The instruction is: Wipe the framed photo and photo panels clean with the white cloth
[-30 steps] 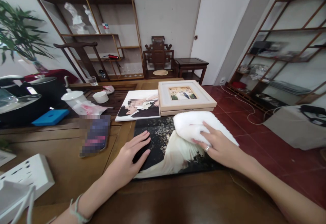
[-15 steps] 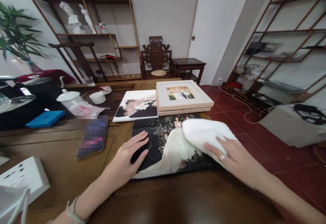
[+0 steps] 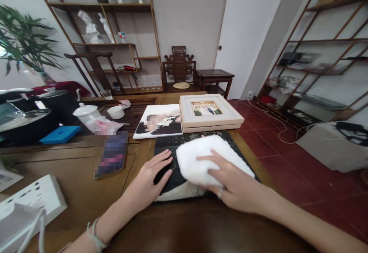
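Observation:
A dark wedding photo panel (image 3: pixel 165 142) lies flat on the wooden table, its picture mostly covered by a white cloth (image 3: pixel 191 161). My right hand (image 3: pixel 230 184) presses the cloth onto the panel, fingers spread over it and thumb side near the front edge; a ring shows on one finger. My left hand (image 3: pixel 153 174) rests on the panel's left edge with its fingers stretched out. Behind the panel lie a white-edged photo board (image 3: pixel 172 131) and, to its right, a stack of pale frames (image 3: pixel 212 124) with a small photo in the top one.
A white power strip (image 3: pixel 43 199) with cables stands at the near left. Farther back are a blue box (image 3: pixel 60 134), a white teapot (image 3: pixel 86 112), a white cup (image 3: pixel 115 112) and a dark pot (image 3: pixel 25 124). The table's right edge drops to red floor tiles (image 3: pixel 267 149).
My right hand has slid the white cloth leftward across the panel, from its right side to the middle, covering the figure. My left hand keeps its place on the panel. The view has shifted slightly.

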### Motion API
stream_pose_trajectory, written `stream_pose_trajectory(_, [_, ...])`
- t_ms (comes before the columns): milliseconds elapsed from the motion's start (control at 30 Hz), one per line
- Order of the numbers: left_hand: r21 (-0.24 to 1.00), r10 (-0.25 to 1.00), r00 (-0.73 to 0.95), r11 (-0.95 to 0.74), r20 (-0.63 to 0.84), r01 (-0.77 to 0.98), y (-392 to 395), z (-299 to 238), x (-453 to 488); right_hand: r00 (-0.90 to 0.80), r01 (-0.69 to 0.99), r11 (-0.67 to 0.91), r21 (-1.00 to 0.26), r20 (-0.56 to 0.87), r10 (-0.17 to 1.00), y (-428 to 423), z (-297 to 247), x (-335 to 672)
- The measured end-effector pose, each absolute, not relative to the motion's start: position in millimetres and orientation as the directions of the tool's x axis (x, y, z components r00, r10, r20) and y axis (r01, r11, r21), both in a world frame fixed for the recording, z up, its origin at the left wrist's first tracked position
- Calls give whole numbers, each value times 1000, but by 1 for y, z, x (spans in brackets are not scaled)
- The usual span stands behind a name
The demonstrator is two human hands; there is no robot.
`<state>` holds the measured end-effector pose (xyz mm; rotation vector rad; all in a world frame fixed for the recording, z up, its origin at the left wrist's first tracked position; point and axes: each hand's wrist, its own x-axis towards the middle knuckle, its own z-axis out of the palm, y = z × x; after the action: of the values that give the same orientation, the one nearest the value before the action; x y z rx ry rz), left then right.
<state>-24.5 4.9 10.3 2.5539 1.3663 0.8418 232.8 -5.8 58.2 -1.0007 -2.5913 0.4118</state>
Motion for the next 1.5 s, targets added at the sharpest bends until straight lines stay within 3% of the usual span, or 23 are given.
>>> stream_pose_trajectory(100, [360,796,443,-589,411,724,5,9,-26,-671,645,663,-380,133,729,-47,62,245])
stream_pose_trajectory(200, [367,801,445,-585,399,723,5,9,-26,-542,775,537,-334,87,836,-65,57,264])
stream_pose_trajectory(333, [377,806,438,-579,399,723,6,10,-25,-283,909,288,-300,61,957,-38,43,288])
stream_pose_trajectory(400, [385,809,431,-574,399,722,6,10,-25,-224,917,240,-320,86,971,-15,40,288])
stream_pose_trajectory(500, [412,827,418,-554,376,724,5,11,-25,-272,882,312,-353,158,949,11,42,270])
stream_pose_trajectory(633, [504,870,344,-487,353,714,1,16,-24,-473,786,514,-344,201,858,24,46,222])
stream_pose_trajectory(833, [762,909,198,-416,367,496,-3,19,-25,-682,590,710,-384,233,693,26,46,164])
stream_pose_trajectory(1000, [865,940,40,-327,338,380,0,18,-25,-776,466,800,-377,260,575,-12,43,167])
stream_pose_trajectory(1133, [944,975,-61,-191,215,269,2,24,-22,-802,438,822,-364,253,540,-43,34,192])
stream_pose_trajectory(1267, [998,981,-189,55,-47,37,8,39,-24,-725,559,748,-358,227,650,-45,36,226])
stream_pose_trajectory(1367, [947,928,-204,288,-312,-141,12,54,-29,-604,667,661,-344,270,750,-33,41,241])
stream_pose_trajectory(1500, [887,891,-126,401,-435,-226,9,73,-35,-657,641,708,-296,265,706,-17,44,229])
